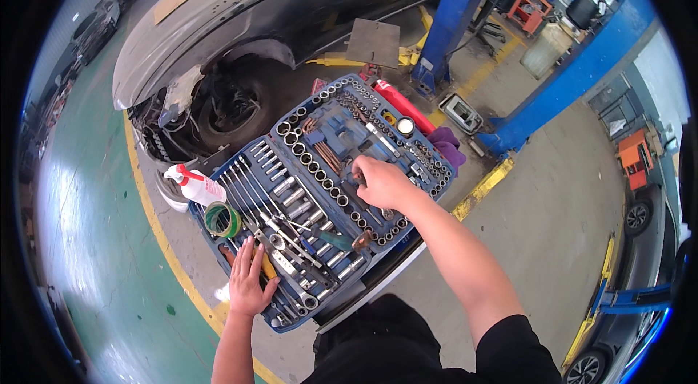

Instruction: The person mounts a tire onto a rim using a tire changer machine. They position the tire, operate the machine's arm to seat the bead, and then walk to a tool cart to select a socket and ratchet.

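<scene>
A blue tool case (361,276) lies spread out in front of me, its two halves full of sockets and wrenches. My left hand (251,284) rests with fingers stretched out on the near left part of the case, beside a yellow-handled tool (268,265). Over the right half, my right hand (379,182) is closed, fingers curled down among the sockets. Whatever it grips is hidden by the fingers. A row of large sockets (313,166) runs just left of that hand. Ratchets and long tools (287,228) lie loosely across the left half. A green tape roll (222,220) sits on the left edge.
A white spray bottle with a red top (196,184) stands beside the tape roll. Beyond the case is a dark car (269,13) with an exposed wheel well (229,104). Blue lift posts (454,13) rise at the right. A purple cloth (446,146) lies by the far right edge.
</scene>
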{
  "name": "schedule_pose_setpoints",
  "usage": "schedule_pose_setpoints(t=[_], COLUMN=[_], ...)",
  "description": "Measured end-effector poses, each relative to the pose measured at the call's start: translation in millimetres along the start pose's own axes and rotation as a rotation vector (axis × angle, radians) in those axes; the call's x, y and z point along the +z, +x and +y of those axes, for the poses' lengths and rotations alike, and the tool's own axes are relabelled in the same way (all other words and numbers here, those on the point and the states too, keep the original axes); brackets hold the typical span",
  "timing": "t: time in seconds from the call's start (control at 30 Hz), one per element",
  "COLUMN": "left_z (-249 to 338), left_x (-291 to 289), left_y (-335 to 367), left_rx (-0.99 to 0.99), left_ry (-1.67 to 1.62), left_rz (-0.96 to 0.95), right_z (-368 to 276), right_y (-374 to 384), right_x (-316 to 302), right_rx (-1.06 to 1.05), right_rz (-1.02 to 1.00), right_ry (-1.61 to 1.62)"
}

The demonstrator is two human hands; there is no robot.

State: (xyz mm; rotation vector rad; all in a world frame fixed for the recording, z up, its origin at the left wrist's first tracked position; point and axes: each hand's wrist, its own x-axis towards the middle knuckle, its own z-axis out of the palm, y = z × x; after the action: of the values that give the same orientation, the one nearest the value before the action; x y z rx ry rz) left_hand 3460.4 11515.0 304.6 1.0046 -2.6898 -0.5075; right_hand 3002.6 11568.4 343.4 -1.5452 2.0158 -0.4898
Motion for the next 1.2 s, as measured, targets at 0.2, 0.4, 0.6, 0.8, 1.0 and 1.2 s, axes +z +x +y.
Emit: schedule_pose_setpoints(t=[0.2,0.4,0.6,0.8,1.0,1.2], left_z=[5,74,152,234,323,306], left_x=[6,44,111,234,289,258], left_y=[-10,-47,-139,-279,-336,-269], left_rx=[-0.197,-0.685,-1.116,-1.585,-1.787,-1.804], left_ry=[0.029,-0.008,-0.015,-0.095,-0.138,-0.355], left_rz=[0.121,0.586,0.672,0.201,-0.401,-0.101], right_z=[28,75,80,90,84,81], right_y=[-1,74,171,230,265,292], right_x=[-12,-88,-140,-150,-139,-121], right_rx=[0.058,0.034,-0.069,-0.189,-0.359,-0.652], right_rz=[0.036,0.227,0.174,0.05,-0.049,-0.115], right_ry=[0.461,0.425,-0.06,-0.143,-0.272,-0.465])
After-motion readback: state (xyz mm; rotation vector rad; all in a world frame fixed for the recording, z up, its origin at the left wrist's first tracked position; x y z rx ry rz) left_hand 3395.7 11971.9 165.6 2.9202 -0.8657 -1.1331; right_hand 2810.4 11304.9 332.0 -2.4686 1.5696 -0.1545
